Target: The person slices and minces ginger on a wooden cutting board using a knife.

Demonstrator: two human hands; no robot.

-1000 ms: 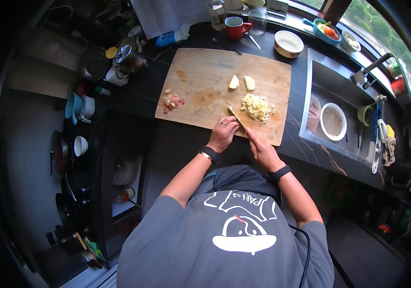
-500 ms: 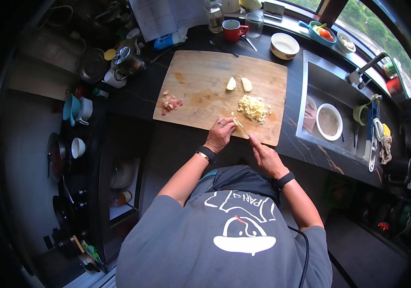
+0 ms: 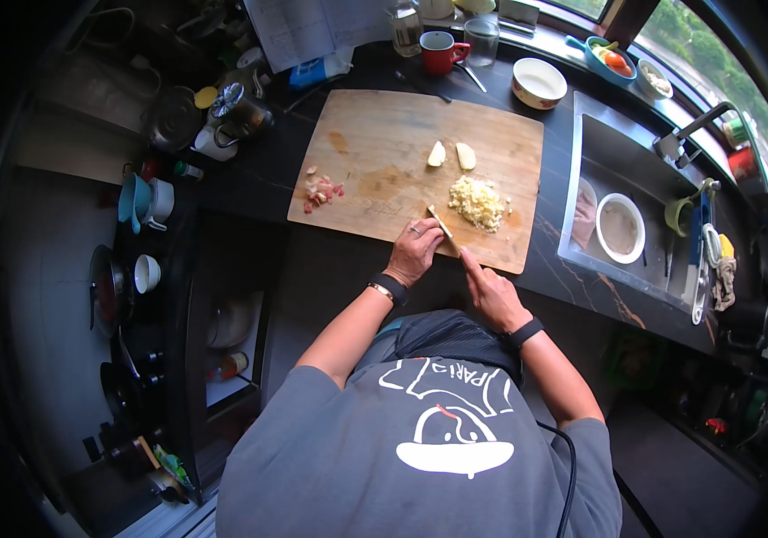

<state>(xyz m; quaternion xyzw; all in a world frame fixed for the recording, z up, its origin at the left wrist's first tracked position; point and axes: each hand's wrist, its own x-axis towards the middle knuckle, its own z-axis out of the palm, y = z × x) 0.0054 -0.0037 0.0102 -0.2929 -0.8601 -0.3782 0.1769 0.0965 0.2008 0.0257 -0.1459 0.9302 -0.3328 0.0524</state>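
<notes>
Where the wooden cutting board [image 3: 384,121] nears its left edge, diced pink pieces [image 3: 320,190] that look like meat lie in a loose scatter. Farther right, at the board's near side, the left hand [image 3: 412,251] is bent, fingertips down and close against the blade of a knife [image 3: 440,224]; I cannot tell whether those fingers grip a piece beneath them. Beyond the knife, toward the far side, a pale wedge [image 3: 437,154] rests just left of a second pale wedge [image 3: 465,156], the two apart. Just near and right of them sits a heap of finely chopped pale bits [image 3: 476,203], a few strays at its right. The right hand [image 3: 493,294], near the board's near edge, is clamped around the knife's handle, blade slanting far and left. Right of the board, a white round bowl [image 3: 620,229] stands inside the metal-rimmed sink [image 3: 570,220].
</notes>
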